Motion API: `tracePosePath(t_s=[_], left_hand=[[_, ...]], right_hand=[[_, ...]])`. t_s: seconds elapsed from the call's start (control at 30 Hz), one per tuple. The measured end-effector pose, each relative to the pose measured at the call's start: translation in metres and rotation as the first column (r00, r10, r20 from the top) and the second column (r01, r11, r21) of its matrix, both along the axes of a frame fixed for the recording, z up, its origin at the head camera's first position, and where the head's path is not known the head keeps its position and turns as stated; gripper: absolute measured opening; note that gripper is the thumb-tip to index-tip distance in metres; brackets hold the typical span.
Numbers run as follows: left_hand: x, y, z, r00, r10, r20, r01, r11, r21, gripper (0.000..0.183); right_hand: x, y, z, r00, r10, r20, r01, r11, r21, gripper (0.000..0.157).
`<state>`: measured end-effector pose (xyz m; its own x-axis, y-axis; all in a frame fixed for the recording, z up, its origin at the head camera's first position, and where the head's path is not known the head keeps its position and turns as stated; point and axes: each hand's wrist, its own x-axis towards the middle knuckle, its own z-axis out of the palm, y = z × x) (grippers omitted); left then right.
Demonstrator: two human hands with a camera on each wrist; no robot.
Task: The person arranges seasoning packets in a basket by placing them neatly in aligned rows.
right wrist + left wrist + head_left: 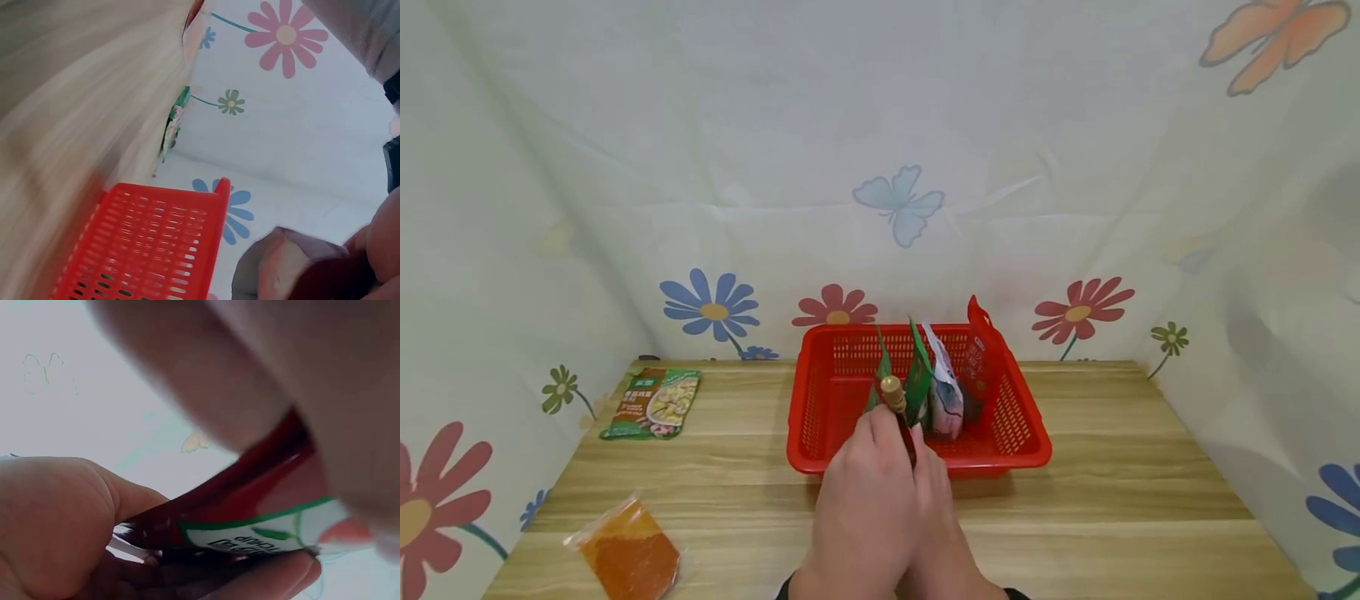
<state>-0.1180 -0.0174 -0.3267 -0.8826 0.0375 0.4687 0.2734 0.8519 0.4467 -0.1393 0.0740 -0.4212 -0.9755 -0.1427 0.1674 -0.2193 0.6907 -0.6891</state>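
Observation:
Between my two hands is a dark red ketchup pouch [262,500] with a green-edged white label. In the head view it is seen edge-on, a narrow dark strip with a gold-brown end [892,390] rising above the fingers. My left hand [867,504] and right hand [942,521] are close together in front of the red basket [917,468], both gripping the pouch. Fingers lie along both faces of it in the left wrist view. The right wrist view shows only a dark red part of it [331,278] beside the hand.
Several packets stand upright in the basket: green ones [919,375], a white one [947,396] and a red one [981,358]. At the table's left lie a green-and-brown food packet [651,404] and, nearer, a clear packet of orange contents [631,550]. Patterned cloth walls [760,208] surround the table.

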Motion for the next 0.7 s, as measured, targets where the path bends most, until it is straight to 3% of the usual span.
tracePosePath(t_s=[0.1, 0.17, 0.37, 0.53, 0.6, 0.7], left_hand=[[-0.004, -0.005, 0.001, 0.997, -0.004, 0.073, 0.005, 1.0, -0.016, 0.032], [-0.007, -0.007, 0.001, 0.996, -0.003, 0.088, 0.007, 0.999, -0.053, 0.03], [-0.018, -0.019, 0.004, 0.994, 0.009, 0.112, 0.015, 0.977, -0.214, 0.029], [-0.027, -0.028, 0.007, 0.985, -0.029, 0.168, 0.063, 0.978, -0.198, 0.029], [-0.03, -0.032, 0.009, 0.979, -0.042, 0.198, 0.075, 0.984, -0.162, 0.029], [-0.036, -0.039, 0.012, 0.977, -0.05, 0.207, 0.074, 0.991, -0.11, 0.028]], right_hand=[[0.001, -0.001, 0.001, 0.995, 0.062, -0.075, -0.044, 0.975, 0.218, 0.108], [0.001, 0.0, 0.002, 0.991, 0.113, -0.075, -0.09, 0.961, 0.261, 0.111], [0.007, 0.021, -0.004, 0.977, 0.215, -0.011, -0.214, 0.976, 0.034, 0.098], [0.004, 0.04, -0.003, 0.953, 0.276, 0.125, -0.269, 0.961, -0.067, 0.091], [0.0, 0.051, -0.004, 0.95, 0.299, 0.087, -0.295, 0.954, -0.054, 0.082], [-0.009, 0.069, -0.011, 0.944, 0.305, -0.126, -0.299, 0.952, 0.06, 0.06]])
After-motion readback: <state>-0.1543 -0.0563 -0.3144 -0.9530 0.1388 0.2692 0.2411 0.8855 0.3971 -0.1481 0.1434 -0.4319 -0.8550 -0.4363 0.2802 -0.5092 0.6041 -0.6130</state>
